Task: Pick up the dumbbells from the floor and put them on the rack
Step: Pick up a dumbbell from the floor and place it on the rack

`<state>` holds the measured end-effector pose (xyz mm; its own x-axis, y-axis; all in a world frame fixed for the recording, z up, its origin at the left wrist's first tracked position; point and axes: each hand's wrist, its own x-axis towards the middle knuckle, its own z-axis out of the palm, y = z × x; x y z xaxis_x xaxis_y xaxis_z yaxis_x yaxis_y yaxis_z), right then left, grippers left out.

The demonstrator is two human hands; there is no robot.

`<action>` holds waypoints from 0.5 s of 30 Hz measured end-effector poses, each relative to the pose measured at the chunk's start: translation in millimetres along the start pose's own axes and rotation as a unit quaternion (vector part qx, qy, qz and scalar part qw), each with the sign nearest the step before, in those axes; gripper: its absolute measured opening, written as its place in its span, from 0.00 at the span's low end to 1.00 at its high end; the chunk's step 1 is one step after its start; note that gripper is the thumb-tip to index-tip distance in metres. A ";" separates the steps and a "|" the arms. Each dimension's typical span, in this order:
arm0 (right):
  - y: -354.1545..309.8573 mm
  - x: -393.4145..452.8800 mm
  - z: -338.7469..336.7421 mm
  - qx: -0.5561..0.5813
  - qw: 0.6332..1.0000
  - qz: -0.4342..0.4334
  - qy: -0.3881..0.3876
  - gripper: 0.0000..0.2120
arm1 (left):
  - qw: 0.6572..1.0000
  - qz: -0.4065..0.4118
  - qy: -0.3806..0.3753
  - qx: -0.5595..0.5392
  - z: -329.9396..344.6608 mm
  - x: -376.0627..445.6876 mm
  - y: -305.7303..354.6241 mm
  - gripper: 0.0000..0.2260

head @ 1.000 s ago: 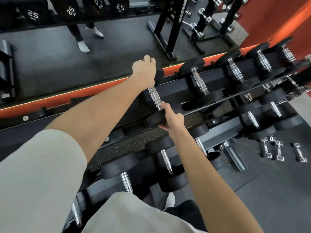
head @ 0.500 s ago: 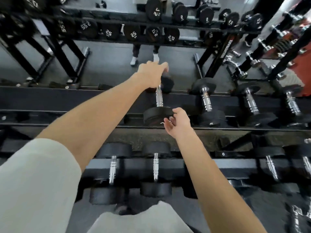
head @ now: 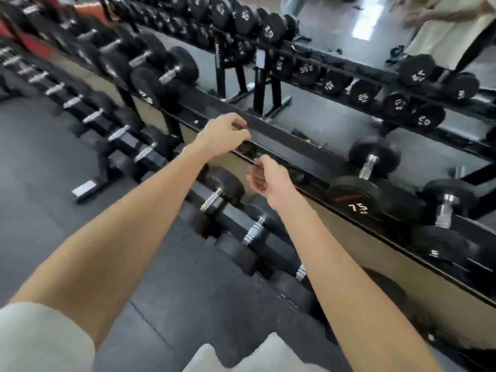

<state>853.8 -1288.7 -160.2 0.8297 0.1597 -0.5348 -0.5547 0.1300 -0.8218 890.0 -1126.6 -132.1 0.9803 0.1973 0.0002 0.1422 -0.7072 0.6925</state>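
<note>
We saw both arms stretched out toward the dumbbell rack [head: 284,146], a long black frame running diagonally across the view. The left hand [head: 222,138] hovered over the top rail, its fingers loosely curled and grasping nothing; whether the fingertips touched the rail we could not tell through the blur. The right hand [head: 264,178] hung just beside it and a little lower, palm turned up toward the left, fingers relaxed and likewise empty. On the top tier to the right sat a black dumbbell marked 7.5 [head: 362,181] with a chrome handle, lying across the rails, and another dumbbell [head: 442,221] rested just beyond it. Further left on the same tier lay a larger dumbbell [head: 166,73]. The stretch of rail under the hands held no weight. Below the arms, smaller chrome-handled dumbbells [head: 228,194] sat along the lower tier, near the dark rubber floor [head: 48,162]. A mirror [head: 335,30] behind the rack reflected a second row of numbered weights. A pale grey sleeve [head: 40,339] covered the left upper arm at the bottom corner.
</note>
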 end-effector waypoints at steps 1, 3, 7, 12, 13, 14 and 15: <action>13.5 -10.8 28.6 -0.020 0.999 0.007 -0.026 0.09 | 0.999 -0.021 0.028 -0.011 -23.7 -26.1 -26.0 0.13; 44.3 -37.6 88.0 -0.054 0.995 0.022 -0.075 0.11 | 0.994 -0.073 0.077 -0.025 -70.2 -85.6 -76.5 0.14; 122.1 -109.8 204.8 -0.119 0.971 0.062 -0.198 0.09 | 0.970 -0.181 0.161 -0.030 -157.1 -222.0 -174.1 0.09; 214.6 -207.2 319.8 -0.180 0.928 0.082 -0.317 0.08 | 0.924 -0.283 0.257 0.004 -242.2 -386.2 -265.3 0.10; 231.3 -224.5 338.0 -0.194 0.917 0.086 -0.337 0.07 | 0.914 -0.301 0.271 0.006 -256.1 -415.7 -279.6 0.10; 247.7 -240.7 355.5 -0.209 0.907 0.090 -0.355 0.06 | 0.903 -0.318 0.288 0.004 -269.0 -444.5 -293.2 0.11; 263.6 -256.3 372.4 -0.224 0.896 0.093 -0.373 0.05 | 0.892 -0.334 0.304 -0.001 -280.9 -472.4 -306.0 0.11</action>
<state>471.9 -930.9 -166.7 0.3611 0.7688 -0.5278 -0.4594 -0.3459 -0.8181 344.9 -812.7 -141.5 0.4216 0.9065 -0.0213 0.6656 -0.2933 0.6863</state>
